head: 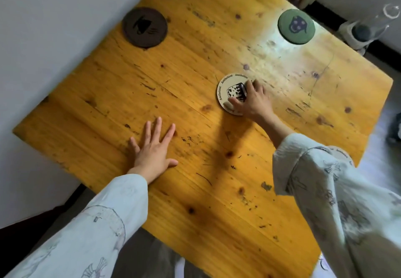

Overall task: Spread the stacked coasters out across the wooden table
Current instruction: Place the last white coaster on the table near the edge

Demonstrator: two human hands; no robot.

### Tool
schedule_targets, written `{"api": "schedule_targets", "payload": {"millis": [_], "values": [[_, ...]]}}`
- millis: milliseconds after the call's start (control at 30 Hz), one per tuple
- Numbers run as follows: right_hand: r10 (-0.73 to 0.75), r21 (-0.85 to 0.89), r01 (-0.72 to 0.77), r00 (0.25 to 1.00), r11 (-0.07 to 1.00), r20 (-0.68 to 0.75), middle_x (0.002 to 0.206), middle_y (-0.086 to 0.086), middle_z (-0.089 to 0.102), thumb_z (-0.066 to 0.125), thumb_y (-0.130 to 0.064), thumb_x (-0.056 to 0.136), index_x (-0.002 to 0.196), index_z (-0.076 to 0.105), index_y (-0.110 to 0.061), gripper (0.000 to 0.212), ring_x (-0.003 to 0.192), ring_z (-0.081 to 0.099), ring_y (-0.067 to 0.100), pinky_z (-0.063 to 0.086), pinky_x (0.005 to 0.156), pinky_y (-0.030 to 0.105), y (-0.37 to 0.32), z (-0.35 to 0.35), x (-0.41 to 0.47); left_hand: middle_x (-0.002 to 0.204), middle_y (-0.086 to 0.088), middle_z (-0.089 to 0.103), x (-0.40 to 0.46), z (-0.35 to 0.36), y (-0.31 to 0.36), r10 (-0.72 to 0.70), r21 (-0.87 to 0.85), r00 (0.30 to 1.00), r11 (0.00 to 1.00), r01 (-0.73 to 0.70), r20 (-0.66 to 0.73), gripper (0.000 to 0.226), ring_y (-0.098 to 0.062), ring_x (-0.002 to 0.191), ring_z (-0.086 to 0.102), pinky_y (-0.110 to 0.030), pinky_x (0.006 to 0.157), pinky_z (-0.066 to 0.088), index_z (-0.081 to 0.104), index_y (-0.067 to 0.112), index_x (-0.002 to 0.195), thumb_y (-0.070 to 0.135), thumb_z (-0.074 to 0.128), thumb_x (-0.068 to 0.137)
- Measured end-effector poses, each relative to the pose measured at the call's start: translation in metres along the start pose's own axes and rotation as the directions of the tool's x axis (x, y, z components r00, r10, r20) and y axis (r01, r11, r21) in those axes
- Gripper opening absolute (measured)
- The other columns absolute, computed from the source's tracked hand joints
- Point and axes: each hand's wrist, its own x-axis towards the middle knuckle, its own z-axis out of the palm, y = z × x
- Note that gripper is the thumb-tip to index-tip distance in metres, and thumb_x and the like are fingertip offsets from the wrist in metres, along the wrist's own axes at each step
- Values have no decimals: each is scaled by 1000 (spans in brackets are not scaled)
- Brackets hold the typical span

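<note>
Pressing down on the pale coaster (233,93), our right hand (251,102) is lying on top of it with fingers bent over its near side. It is not pinching the coaster; it is pushing flat on it, likely so it can slide along the table (195,191). We cannot tell if more coasters are sitting under this one. Our left hand (152,149) is resting flat and wide open on the bare wood, holding nothing. We think it is helping us lean in and stay steady.

Farther out, the brown coaster (144,27) is lying near the far left corner, and the green coaster (296,26) is lying near the far right corner. They are well apart, so the spreading is looking mostly done.
</note>
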Motion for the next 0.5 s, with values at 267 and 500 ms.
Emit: {"api": "schedule_targets", "payload": {"millis": [267, 500], "values": [[-101, -83, 99, 994, 992, -28, 155, 9, 22, 66, -55, 71, 142, 27, -17, 89, 137, 23, 35, 29, 109, 52, -4, 20, -24, 154, 1, -28, -2, -3, 3, -16, -47, 1000, 999, 15, -23, 101, -26, 142, -24, -66, 111, 1, -9, 41, 143, 44, 66, 75], [-191, -138, 208, 973, 968, 129, 159, 8, 9, 63, -54, 74, 145, 17, -18, 92, 142, 17, 34, 27, 109, 51, -27, 65, -108, 159, 3, 1, -21, -5, -3, 3, -285, 999, 958, -16, -47, 77, -20, 146, -4, -50, 117, 5, 13, 28, 146, 23, 60, 84]]}}
